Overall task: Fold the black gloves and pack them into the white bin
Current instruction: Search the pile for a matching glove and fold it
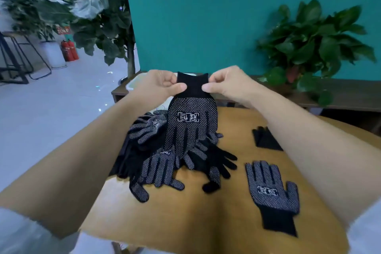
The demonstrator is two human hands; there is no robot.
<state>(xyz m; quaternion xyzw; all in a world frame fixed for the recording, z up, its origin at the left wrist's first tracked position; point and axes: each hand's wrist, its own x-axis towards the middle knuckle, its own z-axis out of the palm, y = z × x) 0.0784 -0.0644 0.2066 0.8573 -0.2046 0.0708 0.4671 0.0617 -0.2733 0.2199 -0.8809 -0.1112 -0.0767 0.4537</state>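
Black knit-cloth gloves, matt and studded with pale grip dots, lie heaped. The table beneath shows smooth, tan wood.

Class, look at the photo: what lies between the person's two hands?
In the head view, the black cuff of the held glove, pinched by the left hand and right hand.

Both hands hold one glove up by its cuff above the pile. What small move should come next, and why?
Probably lower the held glove flat onto a bare part of the wooden table, so it can be folded. The left hand and right hand pinch only its cuff, and its fingers hang down over the glove pile. The white bin behind is mostly hidden, so packing seems premature.
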